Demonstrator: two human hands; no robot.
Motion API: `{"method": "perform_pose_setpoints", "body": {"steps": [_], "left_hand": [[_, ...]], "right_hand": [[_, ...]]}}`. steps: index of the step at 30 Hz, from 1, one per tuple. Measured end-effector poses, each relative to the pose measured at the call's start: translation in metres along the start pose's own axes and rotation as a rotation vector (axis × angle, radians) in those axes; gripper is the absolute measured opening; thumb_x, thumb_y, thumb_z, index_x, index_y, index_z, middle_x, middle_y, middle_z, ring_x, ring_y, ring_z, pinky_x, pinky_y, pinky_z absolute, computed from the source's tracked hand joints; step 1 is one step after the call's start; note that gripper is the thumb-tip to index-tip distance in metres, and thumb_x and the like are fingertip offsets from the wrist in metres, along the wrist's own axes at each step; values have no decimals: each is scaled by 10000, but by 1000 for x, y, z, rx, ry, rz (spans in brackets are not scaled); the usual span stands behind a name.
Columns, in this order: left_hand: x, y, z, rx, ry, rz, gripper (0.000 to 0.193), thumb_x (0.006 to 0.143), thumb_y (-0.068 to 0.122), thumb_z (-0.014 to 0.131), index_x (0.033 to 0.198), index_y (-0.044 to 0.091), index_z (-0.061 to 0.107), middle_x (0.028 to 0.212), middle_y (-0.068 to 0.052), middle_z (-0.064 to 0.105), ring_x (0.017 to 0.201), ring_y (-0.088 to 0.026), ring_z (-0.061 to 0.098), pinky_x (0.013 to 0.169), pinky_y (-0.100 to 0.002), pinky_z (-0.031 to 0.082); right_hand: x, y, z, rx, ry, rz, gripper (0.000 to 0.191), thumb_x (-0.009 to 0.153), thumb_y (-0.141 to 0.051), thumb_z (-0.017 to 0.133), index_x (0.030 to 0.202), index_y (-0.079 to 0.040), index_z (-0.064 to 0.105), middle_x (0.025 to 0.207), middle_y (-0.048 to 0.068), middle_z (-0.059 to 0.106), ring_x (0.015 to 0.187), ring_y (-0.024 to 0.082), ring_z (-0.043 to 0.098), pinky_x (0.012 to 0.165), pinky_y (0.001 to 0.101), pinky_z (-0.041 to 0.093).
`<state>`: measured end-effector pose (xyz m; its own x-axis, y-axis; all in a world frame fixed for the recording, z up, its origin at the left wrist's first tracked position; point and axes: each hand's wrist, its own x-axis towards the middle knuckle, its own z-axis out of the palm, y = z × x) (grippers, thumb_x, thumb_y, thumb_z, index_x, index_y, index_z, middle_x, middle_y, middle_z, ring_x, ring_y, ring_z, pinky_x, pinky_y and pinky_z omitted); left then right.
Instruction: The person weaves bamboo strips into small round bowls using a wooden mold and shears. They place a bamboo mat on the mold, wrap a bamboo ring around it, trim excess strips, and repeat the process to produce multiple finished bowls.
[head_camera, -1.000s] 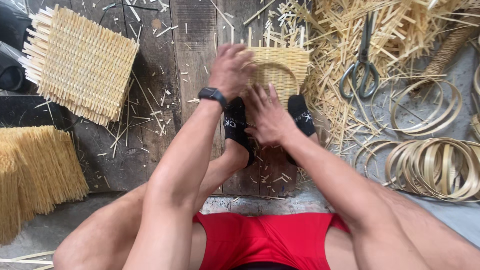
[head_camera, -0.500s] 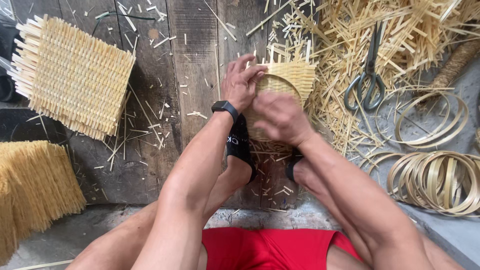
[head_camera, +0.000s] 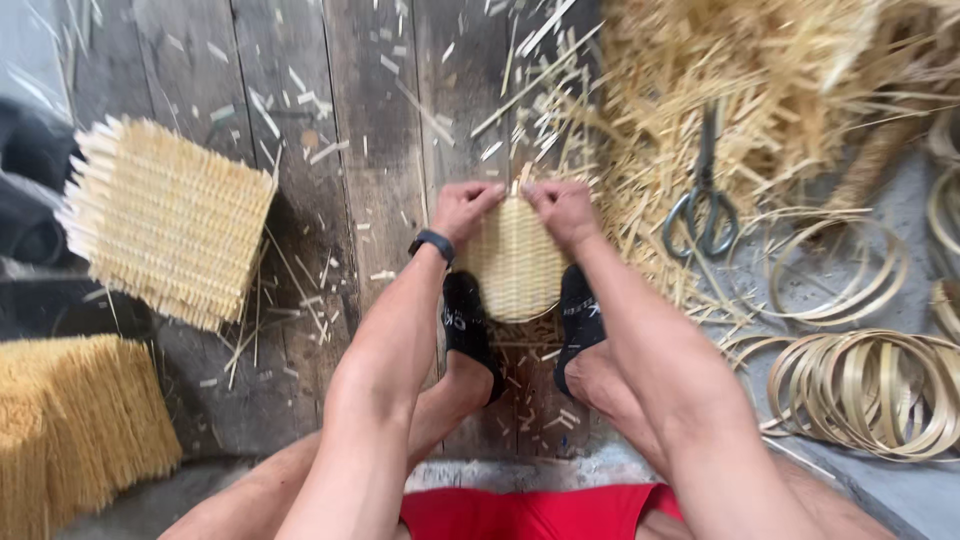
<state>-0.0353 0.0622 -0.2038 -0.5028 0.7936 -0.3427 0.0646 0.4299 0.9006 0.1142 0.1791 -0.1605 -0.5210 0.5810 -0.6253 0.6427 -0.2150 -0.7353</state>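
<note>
Wooden floor, woven basket (head_camera: 512, 262) now upright, both hands gripping

1. Left hand (head_camera: 466, 207): fingers curled, knuckles up, gripping at the top left, thumb side turned inward.
2. Right hand (head_camera: 564, 209): same curl, gripping at the top right, near the left hand but apart from it.
3. Left arm: bare, stretched forward and slightly inward, black band (head_camera: 433, 243) on the wrist.
4. Right arm: bare, stretched forward, angled in from the right.
5. Knees bent outward; both feet in black socks (head_camera: 467, 325), set close together under the hands, toes pointing away.
</note>
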Motion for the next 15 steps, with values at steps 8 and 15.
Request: {"method": "perform_pose_setpoints", "body": {"steps": [8, 15], "left_hand": [[-26, 18, 11, 268, 201, -166, 546, 1026, 528, 487, 999, 50, 749, 875, -227, 714, 813, -375, 666, 764, -456, 516], [-12, 16, 18, 434, 235, -282, 589, 1014, 563, 426, 989, 73, 751, 985, -219, 728, 928, -427, 665, 820, -506, 510]], "right_hand": [[-22, -5, 12, -515, 234, -226, 590, 1091, -491, 301, 894, -72, 667, 957, 174, 603, 956, 332, 549, 885, 523, 423], [-9, -11, 15, -370, 83, 153, 636, 1065, -529, 307, 861, -44, 664, 810, 153, 618, 794, 314, 579, 799, 515, 514]]}}
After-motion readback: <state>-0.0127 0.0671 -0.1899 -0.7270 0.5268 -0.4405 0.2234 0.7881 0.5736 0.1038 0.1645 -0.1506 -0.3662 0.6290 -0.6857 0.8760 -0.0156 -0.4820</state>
